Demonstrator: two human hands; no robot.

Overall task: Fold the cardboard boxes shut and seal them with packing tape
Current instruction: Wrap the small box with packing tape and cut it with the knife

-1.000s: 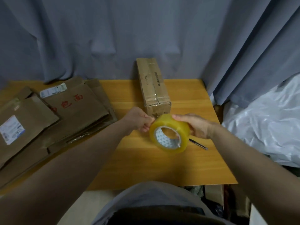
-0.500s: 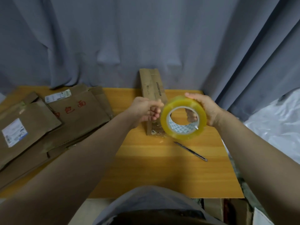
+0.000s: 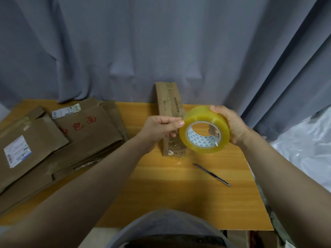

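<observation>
yellowish tape roll [image 3: 204,130] over the worktop [image 3: 179,194] just before the cardboard box [image 3: 169,108], right hand [image 3: 232,126] grip clamped round it, left hand [image 3: 160,130] pinching its free end; best pulled level, untwisted.

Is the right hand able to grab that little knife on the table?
Probably not right now: the right hand grips the tape roll. Nothing covers the knife, though; it lies open on the table nearby.

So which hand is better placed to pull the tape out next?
Probably the left hand: it pinches at the edge of the tape roll, just above the long box. The right hand grips the roll, so it can only steady it.
</observation>
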